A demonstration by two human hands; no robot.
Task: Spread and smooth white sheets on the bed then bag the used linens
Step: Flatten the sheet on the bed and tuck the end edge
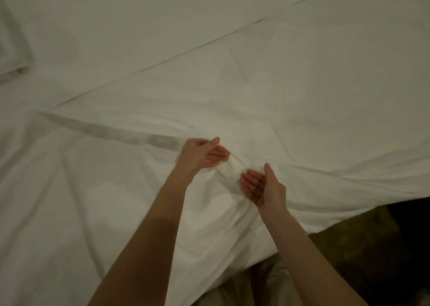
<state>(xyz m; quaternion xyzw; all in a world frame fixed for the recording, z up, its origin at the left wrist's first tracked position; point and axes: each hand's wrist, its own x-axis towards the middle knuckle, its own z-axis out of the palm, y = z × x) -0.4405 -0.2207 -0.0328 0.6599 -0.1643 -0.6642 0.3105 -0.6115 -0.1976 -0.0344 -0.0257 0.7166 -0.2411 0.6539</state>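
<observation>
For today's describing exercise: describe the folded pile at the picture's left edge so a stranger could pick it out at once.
Start from the white sheet covering the bed and follow it to the far left edge. There lies the folded pile of white linen. Unlike the single spread layer around it, it shows stacked edges.

A sheet [256, 91] lies spread over the bed [69, 212], covering it from 9 o'clock across to 3 o'clock, its edge running from 9 toward 1 o'clock. At the centre, the left hand [200, 154] and the right hand [263, 187] sit side by side on a bunched fold of the sheet. A folded piece of linen [11, 49] lies at 10 o'clock. The floor [372, 247] shows at 4 o'clock, beyond the bed's corner.
</observation>
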